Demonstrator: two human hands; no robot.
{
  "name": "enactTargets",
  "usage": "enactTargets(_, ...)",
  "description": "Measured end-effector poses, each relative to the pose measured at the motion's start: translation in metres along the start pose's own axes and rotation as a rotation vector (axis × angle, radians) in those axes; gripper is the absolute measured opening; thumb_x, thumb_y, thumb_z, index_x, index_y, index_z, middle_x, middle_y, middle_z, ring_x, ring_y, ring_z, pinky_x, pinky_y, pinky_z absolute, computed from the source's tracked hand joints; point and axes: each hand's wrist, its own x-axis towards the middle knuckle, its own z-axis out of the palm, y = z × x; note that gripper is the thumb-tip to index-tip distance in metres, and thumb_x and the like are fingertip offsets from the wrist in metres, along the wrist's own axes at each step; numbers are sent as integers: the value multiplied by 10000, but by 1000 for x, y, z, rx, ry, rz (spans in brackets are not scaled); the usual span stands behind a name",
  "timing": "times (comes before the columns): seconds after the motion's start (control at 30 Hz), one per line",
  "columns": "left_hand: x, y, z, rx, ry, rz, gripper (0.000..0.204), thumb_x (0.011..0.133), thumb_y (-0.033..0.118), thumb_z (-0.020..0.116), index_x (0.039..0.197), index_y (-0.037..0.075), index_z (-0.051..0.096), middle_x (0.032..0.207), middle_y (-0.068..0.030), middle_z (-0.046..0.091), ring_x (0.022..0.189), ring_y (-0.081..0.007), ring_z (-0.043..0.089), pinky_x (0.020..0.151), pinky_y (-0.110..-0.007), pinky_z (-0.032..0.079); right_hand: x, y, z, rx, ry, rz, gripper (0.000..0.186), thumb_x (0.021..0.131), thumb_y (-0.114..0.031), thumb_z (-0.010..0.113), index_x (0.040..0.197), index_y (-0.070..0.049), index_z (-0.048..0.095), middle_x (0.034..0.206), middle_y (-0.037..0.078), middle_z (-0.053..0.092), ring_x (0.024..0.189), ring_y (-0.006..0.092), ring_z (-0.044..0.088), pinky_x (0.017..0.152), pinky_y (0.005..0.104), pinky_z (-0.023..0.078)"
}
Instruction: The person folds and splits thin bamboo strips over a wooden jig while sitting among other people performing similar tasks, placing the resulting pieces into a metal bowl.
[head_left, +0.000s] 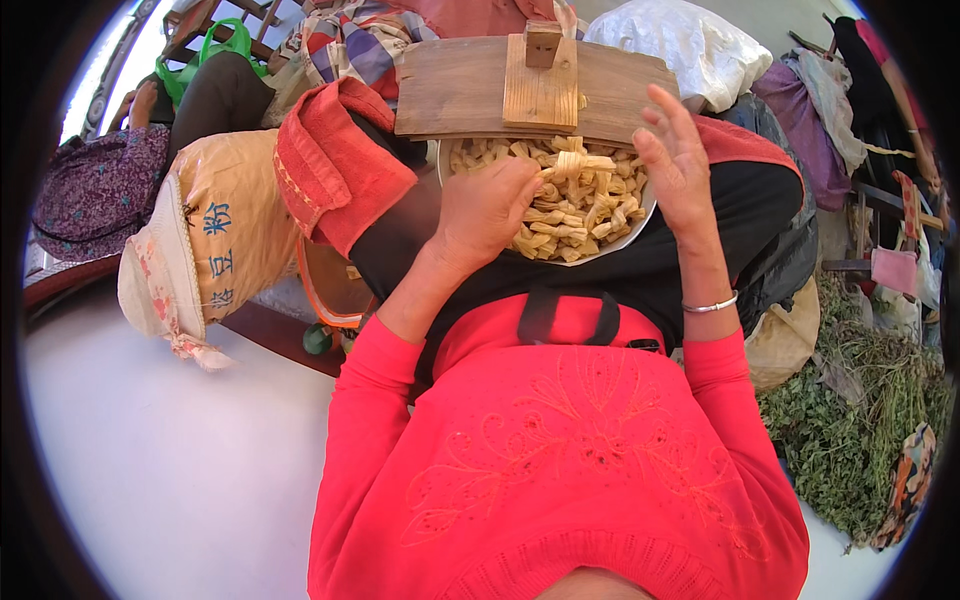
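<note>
In my lap sits a white bowl (647, 215) heaped with pale tan knotted strips (585, 215) that look like bean-curd knots. My left hand (488, 207) is closed over the left part of the bowl, pinching a tan knotted strip (578, 163) that stretches rightward above the heap. Raised at the bowl's right side, my right hand (680, 165) is open, its fingers spread and nothing seen in them. A brown wooden board (450, 85) lies across the bowl's far edge, with a lighter wood piece (540, 95) and a small block (542, 45) on it.
A red towel (340, 165) covers my left knee. Left of it leans a tan sack (235, 215) beside an orange-rimmed container (330, 290). A white plastic bag (680, 45) stands beyond the board. Dried green plants (860, 420) lie at right; another person's hand (143, 103) shows far left.
</note>
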Motion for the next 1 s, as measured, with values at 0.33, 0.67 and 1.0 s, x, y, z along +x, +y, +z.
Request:
enactTargets(0.33, 39, -5, 3, -479, -178, -194, 160, 895, 163, 602, 872, 6, 630, 657, -68, 572, 608, -174, 550, 554, -317, 436, 41, -30, 1, 13, -661, 450, 192, 858, -162, 659, 965, -2, 654, 726, 26, 649, 631, 61, 591, 564, 188, 441)
enactTargets(0.67, 60, -58, 6, -904, -98, -497, 169, 935, 116, 532, 1016, 10, 636, 725, 61, 518, 598, -27, 408, 556, -174, 330, 52, 3, 20, -71, -309, 266, 123, 909, -103, 599, 979, -20, 656, 730, -42, 576, 587, 30, 502, 537, 178, 411)
enactTargets(1.0, 74, -99, 37, -334, 59, -535, 136, 903, 124, 569, 920, 1, 623, 686, -17, 574, 635, -86, 510, 574, -246, 410, 70, 47, 54, -404, -185, -42, 130, 859, -99, 607, 930, 2, 649, 693, 30, 599, 619, 143, 545, 591, 293, 443)
